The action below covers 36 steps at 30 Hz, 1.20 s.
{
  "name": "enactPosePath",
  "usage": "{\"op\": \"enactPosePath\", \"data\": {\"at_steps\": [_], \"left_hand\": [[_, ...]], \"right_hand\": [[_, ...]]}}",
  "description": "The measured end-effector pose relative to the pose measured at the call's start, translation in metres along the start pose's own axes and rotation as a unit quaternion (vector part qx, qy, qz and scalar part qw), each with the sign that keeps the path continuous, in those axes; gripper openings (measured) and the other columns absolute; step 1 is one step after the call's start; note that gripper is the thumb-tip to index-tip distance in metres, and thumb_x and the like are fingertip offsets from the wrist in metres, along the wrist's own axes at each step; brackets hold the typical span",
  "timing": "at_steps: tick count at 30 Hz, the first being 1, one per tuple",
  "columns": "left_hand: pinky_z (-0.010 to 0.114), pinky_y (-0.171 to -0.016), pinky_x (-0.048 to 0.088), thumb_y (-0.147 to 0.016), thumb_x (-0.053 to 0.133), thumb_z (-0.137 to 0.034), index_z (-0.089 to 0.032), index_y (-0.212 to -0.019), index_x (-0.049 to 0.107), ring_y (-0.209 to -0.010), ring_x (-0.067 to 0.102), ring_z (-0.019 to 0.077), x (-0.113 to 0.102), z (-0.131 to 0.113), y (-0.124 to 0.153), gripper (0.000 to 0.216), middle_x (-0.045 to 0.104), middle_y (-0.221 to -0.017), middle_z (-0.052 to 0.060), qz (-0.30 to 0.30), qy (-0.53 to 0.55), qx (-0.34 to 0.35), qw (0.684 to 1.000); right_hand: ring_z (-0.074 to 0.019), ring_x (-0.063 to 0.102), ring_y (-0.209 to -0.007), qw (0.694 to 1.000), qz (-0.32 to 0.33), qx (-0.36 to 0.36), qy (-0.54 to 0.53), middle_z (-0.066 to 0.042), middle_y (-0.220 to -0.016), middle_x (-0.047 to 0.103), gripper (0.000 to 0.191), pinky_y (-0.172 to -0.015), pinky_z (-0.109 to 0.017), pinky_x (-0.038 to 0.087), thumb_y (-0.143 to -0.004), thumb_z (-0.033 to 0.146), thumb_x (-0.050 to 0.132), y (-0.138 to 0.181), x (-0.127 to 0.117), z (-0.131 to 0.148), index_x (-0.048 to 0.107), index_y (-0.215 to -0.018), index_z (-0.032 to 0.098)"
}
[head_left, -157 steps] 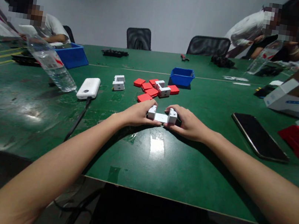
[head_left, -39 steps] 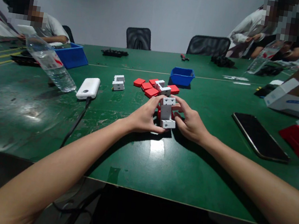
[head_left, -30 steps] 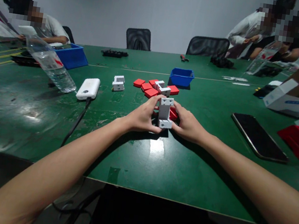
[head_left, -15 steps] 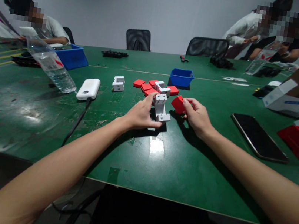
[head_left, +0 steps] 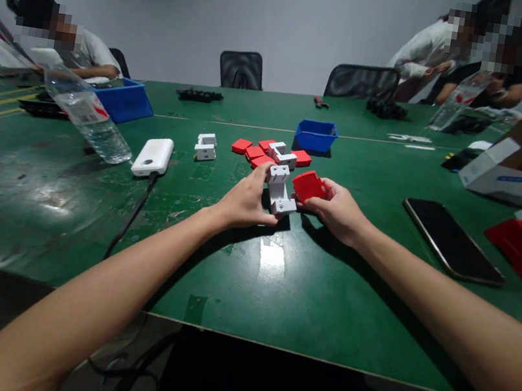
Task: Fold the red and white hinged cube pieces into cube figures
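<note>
Your left hand (head_left: 245, 201) grips a white U-shaped bracket (head_left: 278, 190) by its left side, thumb low at the near end and index finger up at the far end; the rest of those fingers are mostly hidden behind it. Your right hand (head_left: 339, 212) pinches a red block (head_left: 308, 187), tilted, just right of the bracket; its far fingers are partly covered by the block, and you can't tell whether the two pieces touch. Both are held above the near middle of the green surface (head_left: 302, 313).

Just beyond, red blocks (head_left: 241, 146) lie clustered, some partly covered by your left hand and by a second white bracket (head_left: 287, 159) among them. A third white bracket (head_left: 206, 148) stands farther left. Left of that, the white power bank (head_left: 153, 156) has a black cable (head_left: 133, 215) that disappears behind your left forearm. At far right, the cardboard box (head_left: 496, 162) is cut off by the view's edge.
</note>
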<state>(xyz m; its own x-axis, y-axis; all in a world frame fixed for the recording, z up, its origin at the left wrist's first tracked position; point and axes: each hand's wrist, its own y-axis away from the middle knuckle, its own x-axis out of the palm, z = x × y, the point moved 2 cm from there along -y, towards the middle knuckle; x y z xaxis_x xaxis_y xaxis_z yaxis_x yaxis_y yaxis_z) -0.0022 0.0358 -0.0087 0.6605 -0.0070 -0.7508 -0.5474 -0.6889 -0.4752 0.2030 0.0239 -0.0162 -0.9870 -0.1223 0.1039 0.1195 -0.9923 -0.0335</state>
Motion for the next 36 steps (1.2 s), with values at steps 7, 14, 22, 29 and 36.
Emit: {"op": "enactPosePath", "data": {"at_steps": [7, 14, 22, 29, 36], "left_hand": [[0.054, -0.111, 0.043, -0.064, 0.077, -0.032, -0.013, -0.139, 0.028, -0.127, 0.053, 0.034, -0.0011, 0.0021, -0.0003, 0.092, 0.048, -0.138, 0.022, 0.014, 0.026, 0.009, 1.0], [0.054, -0.112, 0.043, -0.065, 0.079, -0.034, -0.015, -0.141, 0.027, -0.132, 0.05, 0.0345, -0.002, 0.0014, 0.0002, 0.093, 0.047, -0.141, 0.022, 0.021, 0.033, 0.006, 0.999], [0.057, -0.111, 0.042, -0.063, 0.08, -0.032, -0.015, -0.142, 0.028, -0.133, 0.048, 0.0375, -0.0008, 0.0035, -0.0002, 0.096, 0.047, -0.142, 0.022, 0.02, 0.048, 0.008, 0.999], [0.056, -0.112, 0.043, -0.064, 0.079, -0.032, -0.014, -0.141, 0.028, -0.133, 0.049, 0.0371, -0.0008, 0.0036, -0.0013, 0.095, 0.048, -0.141, 0.022, 0.018, 0.051, 0.022, 0.998], [0.056, -0.112, 0.042, -0.063, 0.08, -0.033, -0.013, -0.143, 0.027, -0.134, 0.048, 0.0376, 0.0004, 0.0062, -0.0012, 0.098, 0.045, -0.143, 0.024, 0.02, 0.047, 0.018, 0.999]], "right_hand": [[-0.0223, 0.073, -0.092, 1.0, -0.017, 0.004, 0.025, -0.007, -0.091, 0.077, 0.033, -0.093, -0.042, 0.056, -0.058, 0.016, 0.084, 0.0018, -0.0021, -0.0002, 0.062, -0.083, 0.018], [-0.0199, 0.072, -0.084, 1.0, -0.001, 0.005, 0.018, -0.004, -0.087, 0.075, 0.038, -0.082, -0.038, 0.058, -0.056, 0.019, 0.087, 0.0026, 0.0008, 0.0003, 0.064, -0.086, 0.019], [-0.0095, 0.06, -0.057, 1.0, 0.0, 0.01, -0.003, 0.0, -0.075, 0.069, 0.039, -0.052, -0.023, 0.045, -0.061, 0.026, 0.087, 0.004, 0.0047, 0.0045, 0.067, -0.092, 0.015], [-0.0119, 0.063, -0.061, 0.999, -0.007, 0.021, -0.032, 0.0, -0.079, 0.071, 0.052, -0.053, -0.024, 0.044, -0.06, 0.022, 0.086, 0.0037, 0.0031, 0.005, 0.058, -0.104, 0.019], [-0.0135, 0.063, -0.067, 0.999, -0.009, 0.008, -0.032, 0.001, -0.08, 0.07, 0.047, -0.058, -0.026, 0.045, -0.054, 0.015, 0.08, 0.0037, 0.0028, 0.0069, 0.061, -0.097, 0.02]]}}
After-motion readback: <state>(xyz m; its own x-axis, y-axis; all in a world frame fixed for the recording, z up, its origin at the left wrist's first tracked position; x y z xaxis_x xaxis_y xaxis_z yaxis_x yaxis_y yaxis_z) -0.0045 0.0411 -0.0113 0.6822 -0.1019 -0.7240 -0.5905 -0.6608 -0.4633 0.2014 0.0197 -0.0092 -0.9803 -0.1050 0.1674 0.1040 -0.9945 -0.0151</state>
